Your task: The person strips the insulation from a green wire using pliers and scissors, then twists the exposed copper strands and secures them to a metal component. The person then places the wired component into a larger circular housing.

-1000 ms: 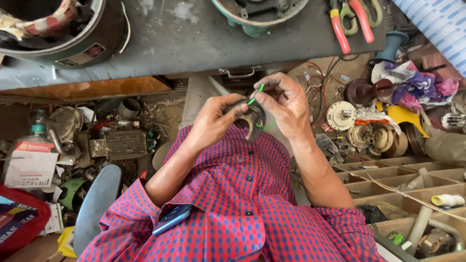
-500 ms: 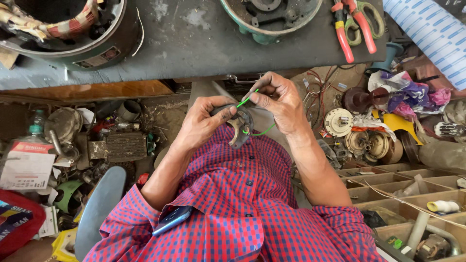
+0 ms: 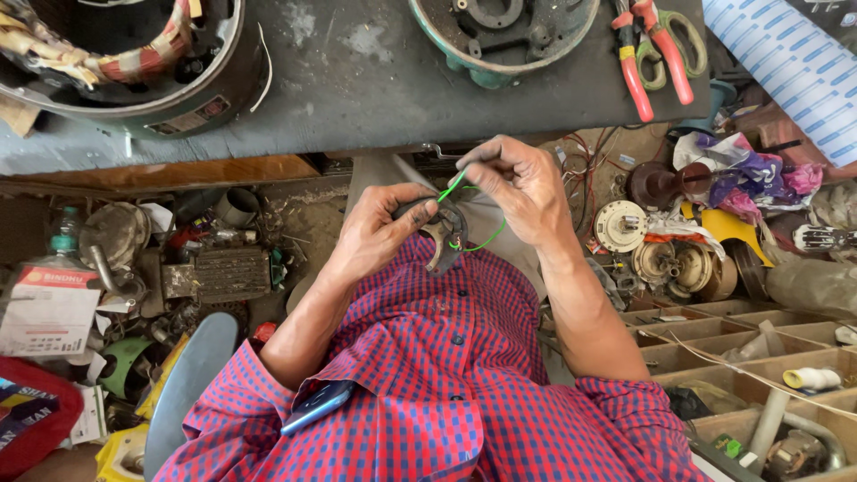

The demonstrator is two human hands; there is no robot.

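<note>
Head view, centre of frame. Left hand (image 3: 379, 234) grips a small dark metal part (image 3: 444, 234), fingers wrapped around its upper edge; the part sits just above the red-and-blue checked shirt (image 3: 446, 384). Its exact kind is hard to tell, possibly a motor fitting. Right hand (image 3: 518, 183) is just to the right of it, thumb and forefinger pinched together on a thin green wire (image 3: 451, 187). The wire runs from the pinch down to the part and loops out to lower right of it.

Across the top of frame: dark bench (image 3: 357, 80). On it, upper left, a motor stator with taped windings (image 3: 116, 54); top centre, a teal-rimmed round housing (image 3: 500, 36); upper right, red-handled pliers (image 3: 656, 49).

Below the bench, left of frame: scrap parts on the floor and a white carton (image 3: 49, 308). Right of frame: round metal motor parts (image 3: 678, 263) and wooden compartments (image 3: 759, 348). A blue phone (image 3: 317, 406) sits in the shirt pocket, lower centre.
</note>
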